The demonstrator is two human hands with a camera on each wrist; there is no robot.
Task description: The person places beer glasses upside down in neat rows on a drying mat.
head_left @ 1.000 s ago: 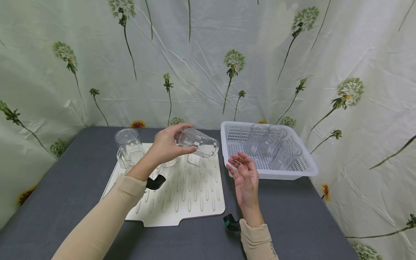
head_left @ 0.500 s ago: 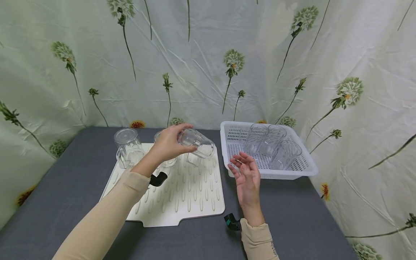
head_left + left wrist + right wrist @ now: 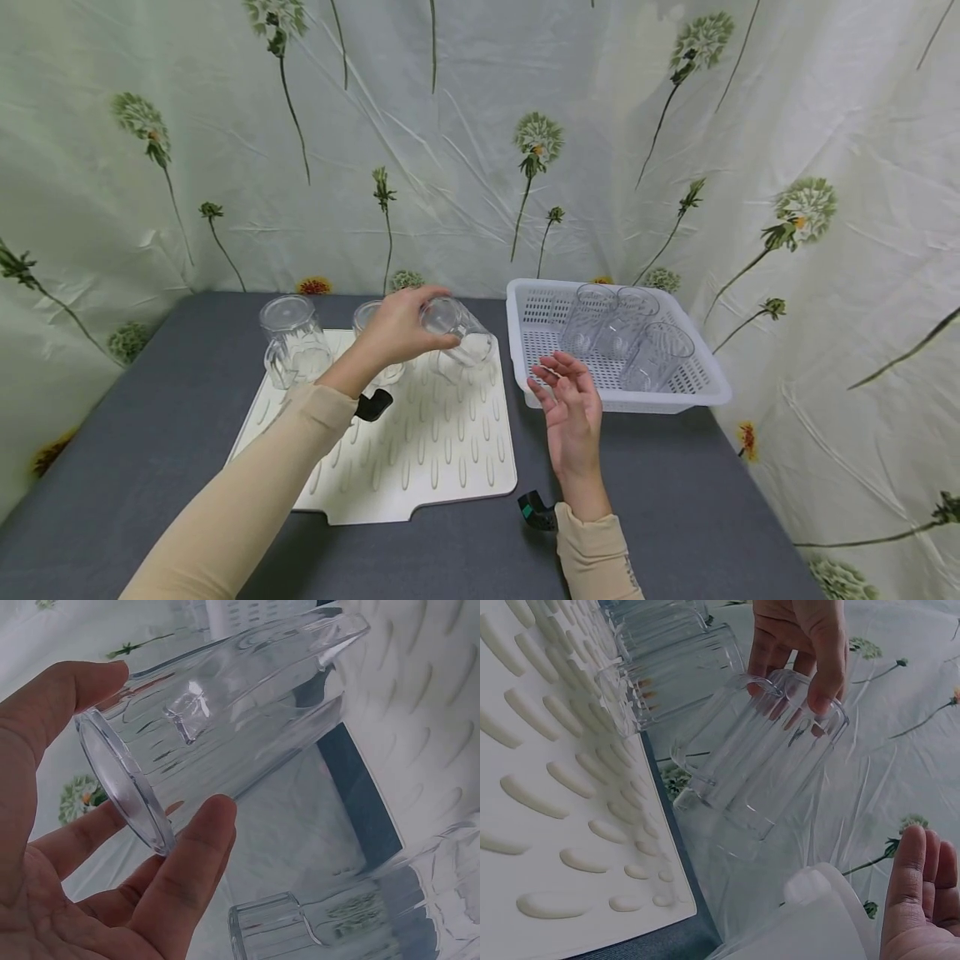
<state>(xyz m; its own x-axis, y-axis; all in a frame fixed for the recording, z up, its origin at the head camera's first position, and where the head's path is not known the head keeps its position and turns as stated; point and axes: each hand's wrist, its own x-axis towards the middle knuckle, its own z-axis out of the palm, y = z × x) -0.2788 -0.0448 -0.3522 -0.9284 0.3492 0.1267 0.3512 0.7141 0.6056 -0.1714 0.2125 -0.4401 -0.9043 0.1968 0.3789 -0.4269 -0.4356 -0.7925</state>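
My left hand (image 3: 397, 333) grips a clear glass mug (image 3: 471, 340) by its base end, above the far right part of a white ridged drying mat (image 3: 427, 467). The mug tilts with its base up toward the palm and its mouth down to the right. In the left wrist view, thumb and fingers hold the mug (image 3: 247, 712) around its base rim. The mug's handle (image 3: 697, 742) shows in the right wrist view. My right hand (image 3: 572, 425) is raised palm up with loosely bent fingers, holding nothing, just in front of the basket's near left corner.
Upside-down mugs stand on the mat's far side, one mug (image 3: 291, 342) at left and another mug (image 3: 366, 313) partly behind my left hand. At right, a white perforated basket (image 3: 637, 404) holds three clear glasses (image 3: 660, 358). A patterned curtain (image 3: 465, 167) hangs behind the dark table (image 3: 675, 517).
My left hand has shifted slightly right, and the mug has tipped more steeply, its mouth swinging a little left and down. The right hand has hardly moved.
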